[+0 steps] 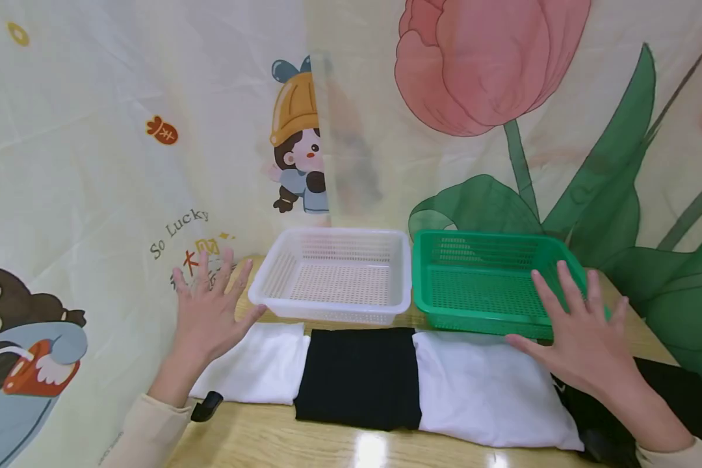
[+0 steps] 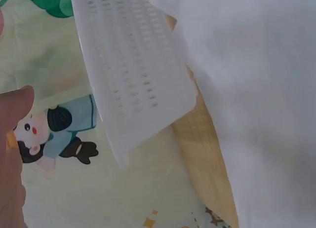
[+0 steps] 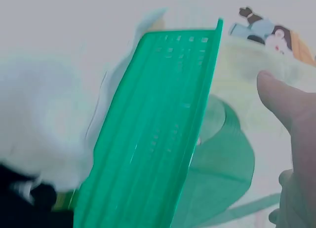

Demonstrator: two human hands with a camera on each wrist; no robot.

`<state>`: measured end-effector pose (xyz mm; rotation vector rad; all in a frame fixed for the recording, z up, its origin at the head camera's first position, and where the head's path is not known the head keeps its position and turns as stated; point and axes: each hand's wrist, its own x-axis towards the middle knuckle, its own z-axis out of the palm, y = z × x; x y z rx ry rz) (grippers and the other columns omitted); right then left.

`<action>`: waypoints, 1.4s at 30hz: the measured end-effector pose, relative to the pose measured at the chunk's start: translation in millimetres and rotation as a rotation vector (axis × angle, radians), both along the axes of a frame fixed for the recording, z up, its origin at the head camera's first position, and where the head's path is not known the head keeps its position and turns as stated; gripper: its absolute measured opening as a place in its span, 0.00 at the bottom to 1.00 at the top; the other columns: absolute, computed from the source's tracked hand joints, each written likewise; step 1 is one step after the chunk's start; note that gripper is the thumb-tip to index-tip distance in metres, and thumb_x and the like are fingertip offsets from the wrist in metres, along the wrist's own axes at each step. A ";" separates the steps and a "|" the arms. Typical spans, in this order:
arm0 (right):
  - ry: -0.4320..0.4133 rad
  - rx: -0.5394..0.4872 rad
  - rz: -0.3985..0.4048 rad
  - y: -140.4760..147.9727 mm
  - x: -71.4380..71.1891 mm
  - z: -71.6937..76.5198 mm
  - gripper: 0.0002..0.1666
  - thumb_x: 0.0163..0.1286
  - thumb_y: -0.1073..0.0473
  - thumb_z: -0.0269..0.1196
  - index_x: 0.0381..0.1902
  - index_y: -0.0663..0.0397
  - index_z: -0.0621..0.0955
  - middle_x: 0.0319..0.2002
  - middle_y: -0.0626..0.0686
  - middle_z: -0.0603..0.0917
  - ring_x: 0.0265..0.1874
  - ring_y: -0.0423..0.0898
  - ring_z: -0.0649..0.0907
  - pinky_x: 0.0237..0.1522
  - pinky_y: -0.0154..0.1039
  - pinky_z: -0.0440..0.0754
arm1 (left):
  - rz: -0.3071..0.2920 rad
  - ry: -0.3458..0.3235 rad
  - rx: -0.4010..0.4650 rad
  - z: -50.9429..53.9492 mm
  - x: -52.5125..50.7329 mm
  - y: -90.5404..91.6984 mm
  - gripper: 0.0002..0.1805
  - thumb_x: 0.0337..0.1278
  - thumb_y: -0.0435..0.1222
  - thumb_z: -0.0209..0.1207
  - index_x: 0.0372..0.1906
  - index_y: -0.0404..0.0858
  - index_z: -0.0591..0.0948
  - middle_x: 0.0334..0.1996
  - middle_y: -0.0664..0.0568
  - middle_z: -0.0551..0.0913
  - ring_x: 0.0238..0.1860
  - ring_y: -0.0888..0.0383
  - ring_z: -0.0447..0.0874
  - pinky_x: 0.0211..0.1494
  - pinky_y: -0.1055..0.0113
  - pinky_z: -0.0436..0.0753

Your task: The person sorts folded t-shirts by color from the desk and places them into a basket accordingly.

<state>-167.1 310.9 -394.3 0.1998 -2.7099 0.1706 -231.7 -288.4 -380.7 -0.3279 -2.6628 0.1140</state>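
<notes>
Both hands are raised with fingers spread, holding nothing. The left hand (image 1: 210,318) hovers above the left folded white cloth (image 1: 263,364), to the left of the white basket (image 1: 330,305). On the other side, the right hand (image 1: 585,338) is over the right part of the green basket (image 1: 480,318). A folded black cloth (image 1: 359,377) lies in the middle of the row, with a larger folded white cloth (image 1: 491,390) to its right. Another black cloth (image 1: 684,396) lies partly hidden behind the right forearm. In the wrist views only part of each hand shows.
The baskets stand side by side at the back of the wooden table (image 1: 304,448), in front of the cloths. A printed curtain (image 1: 222,162) with a tulip and cartoon figures hangs close behind and at the left.
</notes>
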 end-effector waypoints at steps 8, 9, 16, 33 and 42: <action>-0.043 -0.121 0.129 -33.2 1.4 2.2 0.72 0.60 0.28 0.75 0.88 0.43 0.48 0.86 0.64 0.43 0.81 0.78 0.45 0.62 0.90 0.50 | -0.061 -0.068 -0.035 -8.8 5.9 19.2 0.50 0.70 0.70 0.51 0.88 0.54 0.51 0.87 0.43 0.43 0.85 0.34 0.27 0.77 0.26 0.24; -0.058 -0.149 0.147 -37.2 2.3 2.5 0.71 0.61 0.30 0.75 0.88 0.42 0.48 0.86 0.64 0.44 0.81 0.78 0.46 0.62 0.89 0.53 | -0.069 -0.077 -0.031 -9.4 7.0 20.8 0.50 0.70 0.70 0.51 0.88 0.54 0.51 0.87 0.43 0.44 0.85 0.34 0.28 0.77 0.24 0.27; -0.173 -0.344 0.282 -61.9 10.0 5.7 0.61 0.68 0.42 0.75 0.88 0.40 0.53 0.86 0.62 0.46 0.77 0.76 0.58 0.56 0.84 0.70 | -0.157 -0.184 0.135 -9.5 22.1 29.0 0.47 0.73 0.67 0.53 0.87 0.53 0.54 0.86 0.42 0.51 0.84 0.30 0.45 0.77 0.26 0.53; -0.287 -0.629 0.405 -88.1 14.3 -16.9 0.44 0.75 0.51 0.71 0.82 0.49 0.64 0.76 0.62 0.66 0.67 0.66 0.76 0.51 0.53 0.89 | -0.285 -0.429 0.455 -28.9 32.2 41.6 0.40 0.76 0.61 0.56 0.86 0.58 0.59 0.84 0.44 0.58 0.81 0.33 0.59 0.65 0.23 0.70; -0.590 -0.890 0.318 -104.8 10.6 -25.7 0.46 0.76 0.49 0.70 0.83 0.51 0.62 0.80 0.65 0.64 0.70 0.65 0.77 0.54 0.52 0.88 | -0.338 -0.500 0.733 -39.6 28.1 47.2 0.34 0.78 0.51 0.60 0.81 0.48 0.68 0.78 0.38 0.62 0.66 0.35 0.79 0.60 0.44 0.85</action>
